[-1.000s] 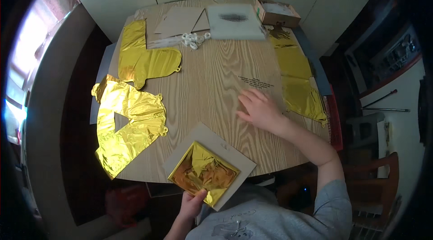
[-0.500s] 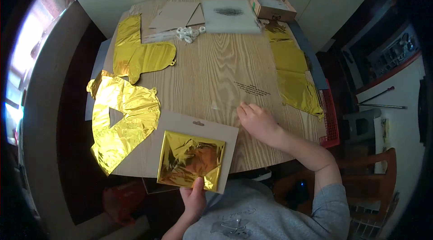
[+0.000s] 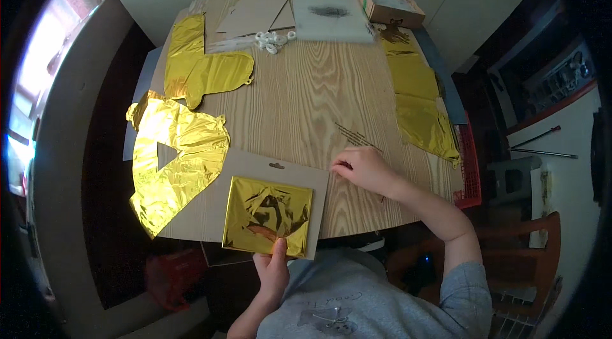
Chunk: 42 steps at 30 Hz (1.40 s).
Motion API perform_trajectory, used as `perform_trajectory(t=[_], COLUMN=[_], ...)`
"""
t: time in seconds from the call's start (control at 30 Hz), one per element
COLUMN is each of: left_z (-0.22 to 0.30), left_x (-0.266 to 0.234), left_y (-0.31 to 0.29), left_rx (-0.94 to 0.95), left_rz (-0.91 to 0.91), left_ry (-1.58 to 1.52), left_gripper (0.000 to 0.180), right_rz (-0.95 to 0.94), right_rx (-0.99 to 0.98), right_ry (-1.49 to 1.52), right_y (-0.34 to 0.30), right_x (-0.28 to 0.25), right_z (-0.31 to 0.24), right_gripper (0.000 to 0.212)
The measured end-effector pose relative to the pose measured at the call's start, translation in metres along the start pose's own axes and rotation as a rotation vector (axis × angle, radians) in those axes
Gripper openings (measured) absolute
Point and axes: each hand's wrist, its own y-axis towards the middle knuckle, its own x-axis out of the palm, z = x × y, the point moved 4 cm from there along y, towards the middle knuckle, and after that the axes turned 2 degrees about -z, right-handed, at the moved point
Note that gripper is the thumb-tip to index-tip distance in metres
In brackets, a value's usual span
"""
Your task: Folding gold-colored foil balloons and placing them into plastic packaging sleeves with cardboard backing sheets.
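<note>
At the table's near edge my left hand (image 3: 272, 270) grips a grey-beige cardboard card (image 3: 255, 164) with a hang slot, its thumb pressing down a folded gold foil balloon (image 3: 268, 215) that lies on the card. My right hand (image 3: 363, 170) is closed just off the card's upper right corner, fingertips together; whether they touch the corner or pinch something I cannot make out. A clear plastic bag (image 3: 357, 137) with dark print lies on the table by the right hand, hard to see against the wood.
Flat gold foil balloons lie at the left, one triangular with a hole (image 3: 185, 122), another L-shaped (image 3: 191, 78); a long gold one (image 3: 417, 93) lies right. Farther back are white rings (image 3: 273, 41), cardboard sheets (image 3: 255, 15), a frosted bag (image 3: 331, 27), an open box (image 3: 395, 17). A red basket (image 3: 470, 160) stands right.
The card with the folded balloon has shifted slightly up and left in my left hand. My right hand has moved from over the clear bag to beside the card's corner.
</note>
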Motion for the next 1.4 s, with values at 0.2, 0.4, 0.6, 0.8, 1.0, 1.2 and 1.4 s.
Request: perform_trajectory(t=[0.2,0.4,0.6,0.8,1.0,1.2,1.4], left_z=[-0.005,-0.019,-0.021,-0.022,-0.019,-0.022,-0.034], left_x=[0.008,0.006,0.006,0.009,0.013,0.011,0.003], left_y=[-0.013,-0.020,-0.020,-0.019,-0.018,-0.020,-0.020], left_rx=[-0.080,-0.113,-0.227,-0.277,-0.240,-0.244,-0.158], left_rz=[-0.124,-0.255,-0.245,-0.235,-0.231,-0.200,-0.168], left_ry=[0.130,0.218,0.116,0.001,-0.013,-0.061,0.012], left_gripper=[0.021,0.022,0.025,0.023,0.023,0.022,0.021], right_rz=[0.010,0.103,0.118,0.100,0.160,0.197,0.186], right_rx=[0.094,-0.034,-0.116,-0.232,-0.358,-0.427,-0.380], right_ry=[0.221,0.064,-0.187,-0.336,-0.480,-0.597,-0.656], right_y=[0.011,0.017,0.014,0.005,-0.002,-0.007,-0.015], right_x=[0.009,0.020,0.027,0.032,0.040,0.040,0.040], right_z=[-0.013,-0.017,-0.029,-0.047,-0.070,-0.084,-0.090], right_gripper=[0.014,0.013,0.009,0.007,0.006,0.009,0.012])
